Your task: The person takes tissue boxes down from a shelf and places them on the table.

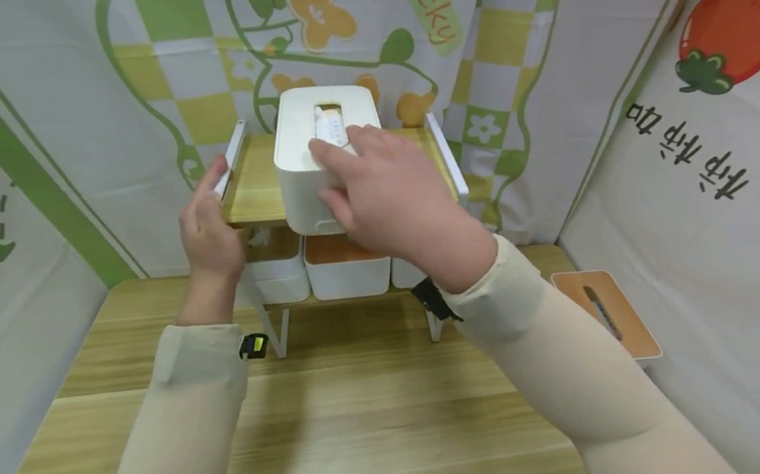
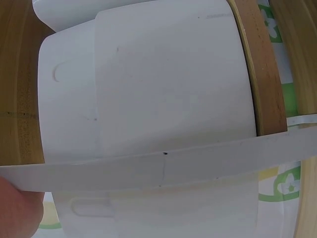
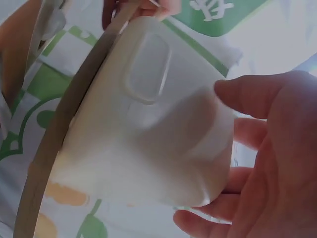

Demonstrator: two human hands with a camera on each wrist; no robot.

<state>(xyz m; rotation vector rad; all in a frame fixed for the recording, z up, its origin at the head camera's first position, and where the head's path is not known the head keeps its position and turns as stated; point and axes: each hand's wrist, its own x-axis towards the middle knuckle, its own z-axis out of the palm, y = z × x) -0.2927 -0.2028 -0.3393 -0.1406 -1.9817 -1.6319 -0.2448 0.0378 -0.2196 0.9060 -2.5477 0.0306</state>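
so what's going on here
A person has their right hand on top of a white box with an opening in its lid. The box is at the top shelf of a small rack, its front end seeming to stick out past the edge. The left hand holds the rack's left side. White bins sit on the level below.

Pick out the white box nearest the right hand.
The slot-topped box at the upper shelf, with the right hand against it; the others sit lower.
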